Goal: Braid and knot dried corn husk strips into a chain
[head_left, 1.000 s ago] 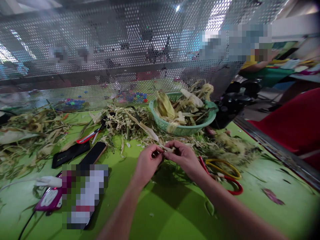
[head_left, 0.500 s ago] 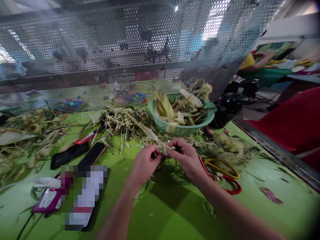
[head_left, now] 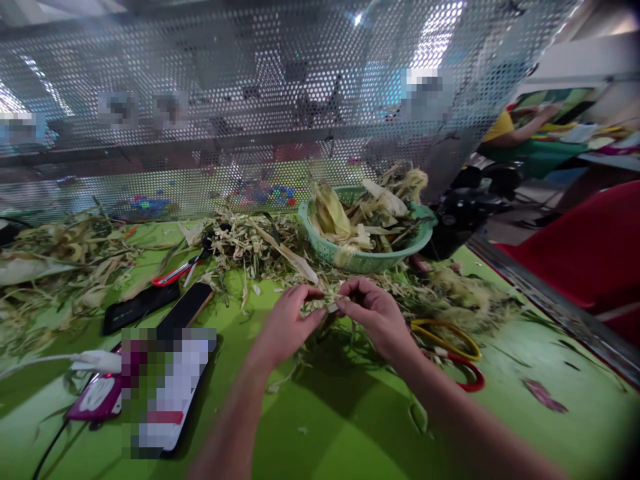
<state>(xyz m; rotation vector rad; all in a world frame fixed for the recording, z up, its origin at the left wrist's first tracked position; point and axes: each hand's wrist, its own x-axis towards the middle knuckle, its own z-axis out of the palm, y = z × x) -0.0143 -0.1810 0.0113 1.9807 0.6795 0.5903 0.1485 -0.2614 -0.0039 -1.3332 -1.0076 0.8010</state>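
My left hand (head_left: 285, 327) and my right hand (head_left: 377, 317) meet just in front of the pile. Between them they pinch a pale strip of corn husk (head_left: 331, 303), its middle showing between the fingertips. Each thumb presses against the curled fingers, which hide the ends of the strip. Beneath the hands hang thin, dark green husk shreds (head_left: 320, 333). A long dried husk leaf (head_left: 295, 261) lies just beyond my fingers. Beside my right wrist lie looped yellow and red handles (head_left: 457, 343), which look like scissors, partly covered by my forearm.
A green basket (head_left: 370, 261) of husks stands behind my hands. Husk scraps (head_left: 250, 247) spread along the perforated metal screen (head_left: 225, 127). At left lie a red-handled cutter (head_left: 175, 275), dark phones (head_left: 187, 307) and a purple charging device (head_left: 95, 400). A red chair (head_left: 585, 247) stands at right.
My left fingers have opened out slightly and more of the husk strip shows between my hands. My right hand has shifted a little to the right. The view has moved slightly.
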